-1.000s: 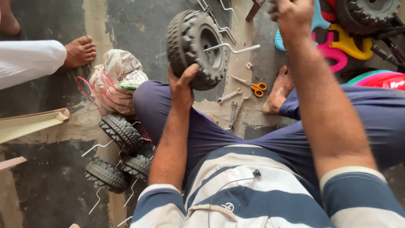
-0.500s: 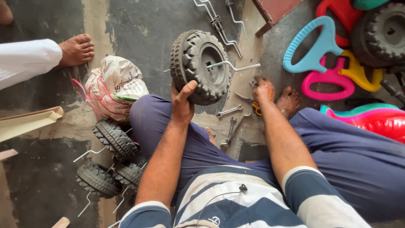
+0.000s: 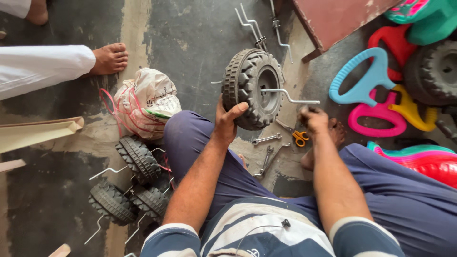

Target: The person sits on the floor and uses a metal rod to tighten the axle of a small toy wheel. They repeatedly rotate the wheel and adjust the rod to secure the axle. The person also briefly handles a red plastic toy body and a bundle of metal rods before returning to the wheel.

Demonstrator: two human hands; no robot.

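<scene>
You sit on the floor (image 3: 200, 57) with your legs drawn up, and your left hand (image 3: 226, 121) rises from your left knee with its grip clenched on the black toy wheel (image 3: 252, 88). Your thumb lies across the lower tread on the near side and your fingers wrap behind it, so the wheel stands upright on edge just above and beyond the hand, its hub facing right. A bent metal axle rod (image 3: 288, 95) sticks out of the hub toward the right, and a short end shows on the wheel's left side.

Your right hand (image 3: 314, 119) sits just right of the wheel and below the rod's free end. Its fingers are curled, but you cannot tell from here whether that grip holds anything. Just in front of it on the floor lie orange-handled scissors (image 3: 300, 138), and nearer you, between your legs, several spanners (image 3: 267, 151).

At your left side three more wheels (image 3: 135, 178) with rods lie bunched together, and a tied sack (image 3: 143, 102) rests beyond them. Past the sack another person's bare foot (image 3: 109, 58) stands on the floor. Farther out lie loose bent rods (image 3: 252, 26). To the far right are a blue plastic handle (image 3: 366, 78), a pink one (image 3: 376, 121) and a large tyre (image 3: 435, 71).
</scene>
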